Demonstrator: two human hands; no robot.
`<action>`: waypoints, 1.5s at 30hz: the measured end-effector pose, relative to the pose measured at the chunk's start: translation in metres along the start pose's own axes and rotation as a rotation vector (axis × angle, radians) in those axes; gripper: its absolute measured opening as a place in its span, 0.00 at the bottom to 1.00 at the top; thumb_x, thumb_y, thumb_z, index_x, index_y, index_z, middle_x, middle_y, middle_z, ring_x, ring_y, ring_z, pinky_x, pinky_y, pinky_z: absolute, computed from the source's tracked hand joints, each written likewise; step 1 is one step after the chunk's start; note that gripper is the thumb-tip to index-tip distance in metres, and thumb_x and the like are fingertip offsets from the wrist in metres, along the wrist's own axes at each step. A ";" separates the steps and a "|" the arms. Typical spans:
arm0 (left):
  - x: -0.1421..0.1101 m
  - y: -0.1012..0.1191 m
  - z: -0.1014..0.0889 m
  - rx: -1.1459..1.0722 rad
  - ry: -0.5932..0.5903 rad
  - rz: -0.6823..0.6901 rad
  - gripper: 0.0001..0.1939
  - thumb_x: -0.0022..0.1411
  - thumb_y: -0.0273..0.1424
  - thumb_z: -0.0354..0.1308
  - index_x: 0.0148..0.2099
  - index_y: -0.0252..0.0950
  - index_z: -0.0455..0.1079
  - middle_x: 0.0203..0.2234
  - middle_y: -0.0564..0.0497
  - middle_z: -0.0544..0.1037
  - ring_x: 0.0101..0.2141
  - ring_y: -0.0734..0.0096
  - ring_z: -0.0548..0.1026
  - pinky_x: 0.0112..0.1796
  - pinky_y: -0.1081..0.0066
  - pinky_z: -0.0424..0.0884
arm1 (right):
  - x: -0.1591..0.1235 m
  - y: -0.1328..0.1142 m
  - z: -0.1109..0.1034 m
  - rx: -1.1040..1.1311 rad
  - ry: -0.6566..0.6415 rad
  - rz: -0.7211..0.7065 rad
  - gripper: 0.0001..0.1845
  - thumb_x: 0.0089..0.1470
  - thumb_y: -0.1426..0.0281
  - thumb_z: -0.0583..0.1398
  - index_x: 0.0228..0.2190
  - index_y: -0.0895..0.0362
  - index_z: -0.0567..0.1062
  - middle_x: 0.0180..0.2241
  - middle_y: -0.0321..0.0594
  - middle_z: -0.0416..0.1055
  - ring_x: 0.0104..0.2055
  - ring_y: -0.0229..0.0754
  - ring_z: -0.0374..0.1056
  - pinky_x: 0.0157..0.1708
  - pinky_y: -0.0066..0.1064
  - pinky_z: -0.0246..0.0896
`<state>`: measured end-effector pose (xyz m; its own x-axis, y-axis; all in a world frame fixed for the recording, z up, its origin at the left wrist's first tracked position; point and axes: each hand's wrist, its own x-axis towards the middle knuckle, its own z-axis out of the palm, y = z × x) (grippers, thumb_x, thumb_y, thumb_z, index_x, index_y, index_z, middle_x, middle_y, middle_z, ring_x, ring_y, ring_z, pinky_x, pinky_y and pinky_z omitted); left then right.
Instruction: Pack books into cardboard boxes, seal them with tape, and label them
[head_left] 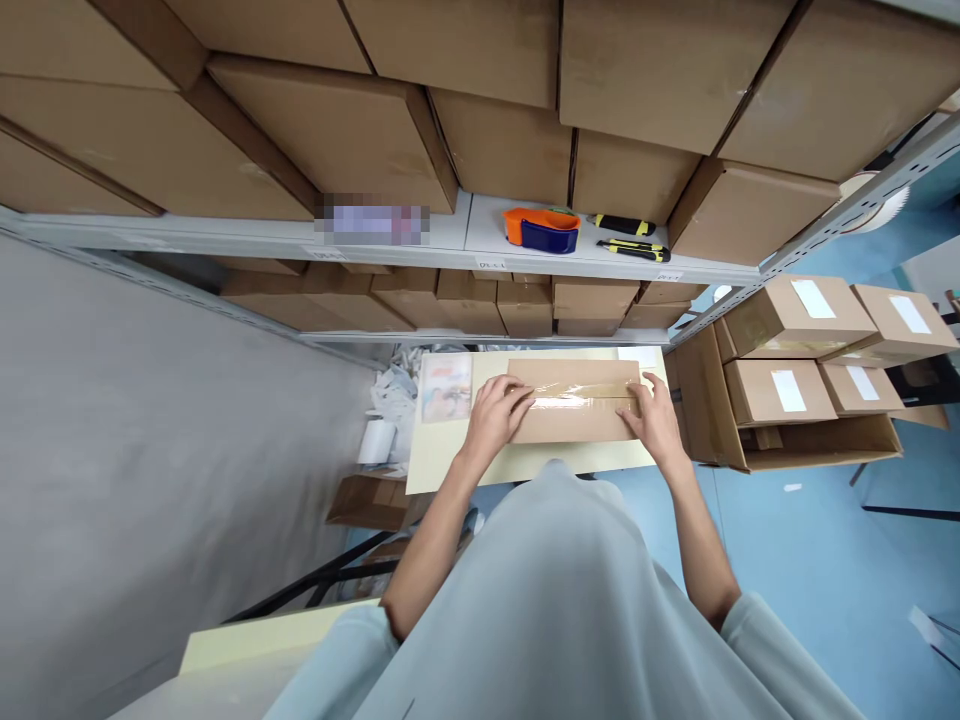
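A flat cardboard box (574, 425) lies on the pale yellow table (450, 455) in front of me. Clear, shiny packing tape (577, 393) runs lengthwise over the seam on its top. My left hand (493, 418) grips the box's left end, with bent fingers and thumb at the end of the tape. At the right end, my right hand (655, 418) holds on with thumb and fingers curled at the edge. The undersides of the fingers are partly hidden.
Ahead, shelves (420, 232) hold many cardboard boxes. An orange and blue tape dispenser (541, 230) and two yellow-black utility knives (628, 238) lie on the shelf edge. To the right, a large open carton (701, 405) contains several labelled boxes (780, 390). A grey wall (150, 430) stands left.
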<state>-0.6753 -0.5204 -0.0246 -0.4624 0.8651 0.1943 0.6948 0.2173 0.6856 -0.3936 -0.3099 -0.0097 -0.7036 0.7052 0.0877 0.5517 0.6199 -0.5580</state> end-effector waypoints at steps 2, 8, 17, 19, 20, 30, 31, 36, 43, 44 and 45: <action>-0.005 -0.003 0.006 -0.047 0.058 -0.067 0.12 0.73 0.39 0.62 0.50 0.43 0.84 0.50 0.41 0.78 0.55 0.48 0.73 0.61 0.50 0.71 | -0.003 0.003 0.004 0.036 0.023 0.022 0.20 0.67 0.55 0.63 0.54 0.51 0.80 0.68 0.54 0.64 0.72 0.62 0.60 0.70 0.62 0.60; 0.001 -0.013 0.021 -0.203 0.159 -0.417 0.14 0.57 0.32 0.72 0.47 0.40 0.83 0.49 0.43 0.73 0.50 0.54 0.76 0.57 0.55 0.75 | 0.010 0.016 0.012 0.277 0.044 0.255 0.18 0.63 0.53 0.63 0.43 0.52 0.84 0.55 0.50 0.79 0.57 0.56 0.75 0.60 0.53 0.72; 0.016 -0.039 0.010 -0.409 -0.018 -0.571 0.24 0.47 0.36 0.76 0.48 0.39 0.78 0.46 0.49 0.73 0.39 0.66 0.74 0.49 0.61 0.76 | 0.046 0.031 -0.004 0.330 -0.227 0.353 0.14 0.52 0.57 0.68 0.38 0.51 0.83 0.50 0.42 0.81 0.46 0.49 0.78 0.52 0.42 0.73; 0.015 -0.040 0.005 -0.452 -0.049 -0.566 0.25 0.48 0.38 0.76 0.48 0.39 0.78 0.48 0.48 0.73 0.40 0.66 0.75 0.49 0.61 0.77 | 0.052 0.034 -0.008 0.329 -0.285 0.353 0.14 0.51 0.58 0.69 0.38 0.51 0.82 0.50 0.42 0.80 0.45 0.48 0.78 0.52 0.42 0.73; 0.015 -0.040 0.003 -0.473 -0.060 -0.560 0.25 0.48 0.39 0.76 0.48 0.40 0.79 0.49 0.47 0.73 0.41 0.65 0.75 0.49 0.61 0.77 | 0.054 0.036 -0.009 0.330 -0.302 0.348 0.14 0.51 0.58 0.69 0.38 0.52 0.82 0.50 0.42 0.80 0.45 0.48 0.77 0.52 0.42 0.72; 0.021 -0.041 -0.001 -0.363 -0.082 -0.566 0.23 0.48 0.37 0.76 0.46 0.38 0.78 0.45 0.48 0.73 0.38 0.66 0.75 0.44 0.64 0.76 | 0.059 0.029 -0.012 0.289 -0.344 0.341 0.11 0.54 0.62 0.68 0.38 0.53 0.82 0.50 0.43 0.77 0.48 0.46 0.75 0.53 0.39 0.70; 0.023 -0.041 0.000 -0.324 -0.090 -0.568 0.22 0.48 0.35 0.75 0.46 0.38 0.78 0.44 0.49 0.72 0.37 0.67 0.75 0.44 0.64 0.76 | 0.059 0.026 -0.012 0.255 -0.343 0.360 0.10 0.54 0.63 0.68 0.38 0.53 0.82 0.51 0.43 0.76 0.47 0.45 0.75 0.53 0.38 0.70; 0.033 -0.036 0.002 -0.174 -0.152 -0.583 0.20 0.49 0.31 0.75 0.45 0.38 0.74 0.41 0.52 0.72 0.36 0.68 0.73 0.42 0.67 0.72 | 0.062 0.013 -0.013 0.113 -0.376 0.399 0.08 0.57 0.68 0.67 0.40 0.53 0.81 0.51 0.43 0.71 0.45 0.43 0.75 0.53 0.37 0.68; 0.045 -0.022 0.003 0.013 -0.237 -0.662 0.23 0.50 0.29 0.74 0.47 0.39 0.71 0.44 0.50 0.69 0.42 0.61 0.75 0.45 0.66 0.72 | 0.070 -0.010 -0.011 -0.141 -0.462 0.442 0.09 0.62 0.69 0.64 0.45 0.53 0.79 0.51 0.44 0.69 0.44 0.45 0.74 0.47 0.35 0.66; 0.045 -0.020 0.004 0.016 -0.237 -0.658 0.22 0.51 0.28 0.74 0.47 0.39 0.71 0.44 0.49 0.69 0.43 0.60 0.75 0.46 0.66 0.72 | 0.070 -0.015 -0.010 -0.182 -0.463 0.444 0.09 0.63 0.69 0.63 0.46 0.53 0.78 0.52 0.45 0.69 0.44 0.46 0.74 0.46 0.35 0.66; 0.043 -0.019 0.006 0.019 -0.226 -0.651 0.22 0.52 0.28 0.73 0.48 0.39 0.71 0.44 0.49 0.69 0.44 0.59 0.76 0.47 0.65 0.72 | 0.069 -0.021 -0.008 -0.221 -0.459 0.439 0.09 0.65 0.70 0.62 0.47 0.54 0.77 0.53 0.47 0.69 0.44 0.47 0.74 0.45 0.35 0.66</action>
<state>-0.7052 -0.4845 -0.0330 -0.6639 0.6285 -0.4054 0.3251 0.7306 0.6004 -0.4501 -0.2714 0.0144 -0.4848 0.7203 -0.4961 0.8746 0.3992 -0.2751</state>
